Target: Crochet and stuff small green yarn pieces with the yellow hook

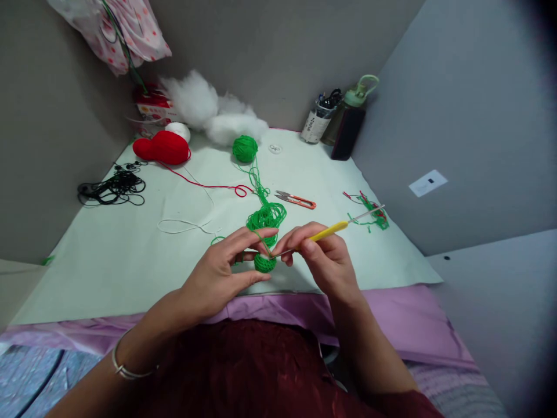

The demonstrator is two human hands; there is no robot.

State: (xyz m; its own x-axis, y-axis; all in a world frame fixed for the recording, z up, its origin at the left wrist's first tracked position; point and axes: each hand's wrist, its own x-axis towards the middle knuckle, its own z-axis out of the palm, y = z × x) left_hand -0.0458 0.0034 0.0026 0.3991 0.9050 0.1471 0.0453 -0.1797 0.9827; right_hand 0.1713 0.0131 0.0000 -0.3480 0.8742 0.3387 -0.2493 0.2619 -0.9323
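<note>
My left hand (224,267) holds a small round green crocheted piece (265,263) between thumb and fingers, with a green strand running over its index finger. White stuffing shows at the top of the piece. In my right hand (326,258) is a crochet hook with a yellow handle (329,230), its thin metal tip at the upper edge of the green piece. Just beyond my fingers lies a loose heap of green yarn (266,216), and its strands lead back to a green yarn ball (245,149).
Orange-handled snips (296,200) lie beyond my right hand. Red yarn (163,147), white stuffing (194,101) and tangled black cord (115,186) are at the left and back. Yarn scraps (375,213), a pen cup (316,123), a dark phone (348,133) and a green-lidded bottle (357,96) stand or lie rightward.
</note>
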